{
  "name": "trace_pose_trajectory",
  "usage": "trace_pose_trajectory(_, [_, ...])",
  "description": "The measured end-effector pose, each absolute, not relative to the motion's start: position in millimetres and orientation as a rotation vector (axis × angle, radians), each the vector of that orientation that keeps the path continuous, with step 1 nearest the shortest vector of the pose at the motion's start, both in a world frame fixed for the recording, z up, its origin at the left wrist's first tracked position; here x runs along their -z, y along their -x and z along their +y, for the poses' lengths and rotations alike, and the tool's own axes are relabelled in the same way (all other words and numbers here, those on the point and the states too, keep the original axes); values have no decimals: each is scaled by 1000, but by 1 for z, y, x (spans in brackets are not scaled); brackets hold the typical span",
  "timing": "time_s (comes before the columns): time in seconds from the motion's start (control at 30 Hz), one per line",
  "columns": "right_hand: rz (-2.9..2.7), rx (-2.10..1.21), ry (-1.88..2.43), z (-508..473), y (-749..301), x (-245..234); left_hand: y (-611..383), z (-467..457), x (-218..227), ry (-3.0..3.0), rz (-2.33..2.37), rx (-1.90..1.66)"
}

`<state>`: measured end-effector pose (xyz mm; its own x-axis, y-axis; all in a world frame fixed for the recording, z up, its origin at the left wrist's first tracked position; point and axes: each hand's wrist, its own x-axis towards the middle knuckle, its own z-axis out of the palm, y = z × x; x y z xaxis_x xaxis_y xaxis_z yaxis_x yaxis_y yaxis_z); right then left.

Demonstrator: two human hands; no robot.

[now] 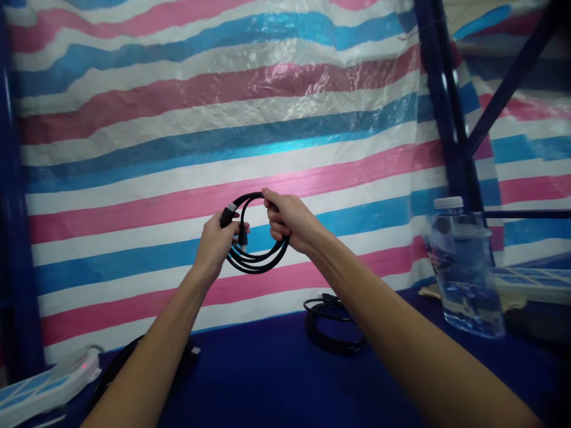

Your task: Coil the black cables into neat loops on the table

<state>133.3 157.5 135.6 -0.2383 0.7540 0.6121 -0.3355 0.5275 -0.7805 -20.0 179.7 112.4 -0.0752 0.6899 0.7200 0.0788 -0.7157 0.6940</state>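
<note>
Head view: left hand (214,241) and right hand (291,220) are closed on opposite edges of a coiled black cable (259,269), raised above the blue tabletop (263,368); striped sheeting (134,202) borders its rear edge, plastic bottle (468,279) well right.

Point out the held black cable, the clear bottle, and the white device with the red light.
Held black cable (259,271): head view, bottom of the coil.
Clear bottle (467,276): head view, middle of its body.
White device (47,383): head view, its upper face.
</note>
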Motion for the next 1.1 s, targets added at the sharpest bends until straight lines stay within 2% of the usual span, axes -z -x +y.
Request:
trace_pose_trajectory(0.13, [-1334,-1103,147,156,-135,-140,22,172,-114,-1569,289,-1652])
trace_pose_trajectory(0.3, [-1304,-1165,29,159,-133,-137,14,164,-115,-1344,126,-1618])
trace_pose_trajectory(0.43, [-1498,-1064,196,159,-132,-133,11,165,-119,-1300,291,-1790])
trace_pose_trajectory(0.57, [-1716,-941,397,159,-137,-134,20,169,-119,-1526,516,-1859])
trace_pose_trajectory(0.7, [-1842,-363,658,167,-142,-132,26,174,-114,-1676,742,-1708])
trace_pose_trajectory(0.8, [-1935,40,607,171,-146,-131,25,175,-111,-1812,857,-1687])
trace_pose_trajectory(0.87, [-2009,57,562,171,-147,-131,24,174,-111,-1870,933,-1663])
trace_pose_trajectory(1.0, [-2116,-111,599,169,-150,-131,18,175,-112,-1914,1118,-1594])
trace_pose_trajectory(1.1, [-2028,-251,751,171,-161,-119,3,184,-102,-1890,1206,-1394])
